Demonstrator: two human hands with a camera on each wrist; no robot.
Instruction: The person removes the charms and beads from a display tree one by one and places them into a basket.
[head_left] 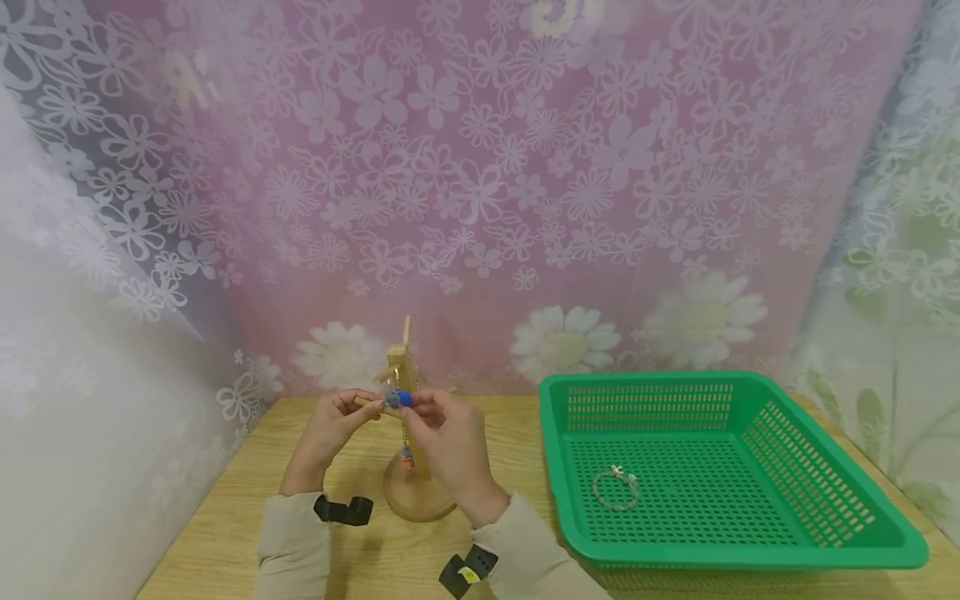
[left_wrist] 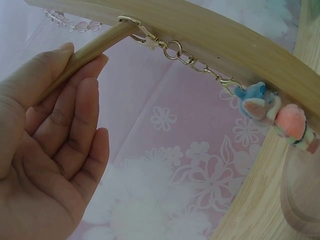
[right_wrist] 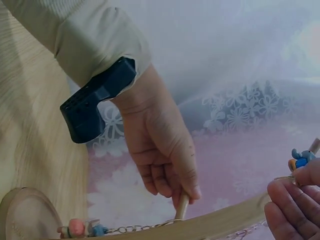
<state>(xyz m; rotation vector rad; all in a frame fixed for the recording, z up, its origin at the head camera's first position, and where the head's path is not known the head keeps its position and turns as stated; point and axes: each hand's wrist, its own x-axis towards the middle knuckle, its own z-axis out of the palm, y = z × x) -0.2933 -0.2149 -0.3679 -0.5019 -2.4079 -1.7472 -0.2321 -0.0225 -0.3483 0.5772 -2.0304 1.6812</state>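
A wooden stand [head_left: 397, 360] with side pegs stands upright on a round base. My left hand [head_left: 332, 429] pinches one wooden peg [left_wrist: 95, 49] between thumb and fingers. From that peg, a gold-chained keychain [left_wrist: 192, 62] hangs by its clasp, carrying a blue-and-coral animal charm [left_wrist: 257, 104]. My right hand [head_left: 459, 442] holds another keychain by its small blue figure [right_wrist: 301, 159], which looks like an elephant. In the head view its metal clasp [head_left: 395, 377] is up beside a higher peg; whether it hangs there I cannot tell.
A green plastic basket [head_left: 557, 467] is on the wooden table [head_left: 225, 508] to the right of the stand. In it lies a beaded bracelet [head_left: 617, 505]. Clear pink beads [left_wrist: 62, 21] hang behind the post. A floral curtain [head_left: 480, 208] rises behind the table.
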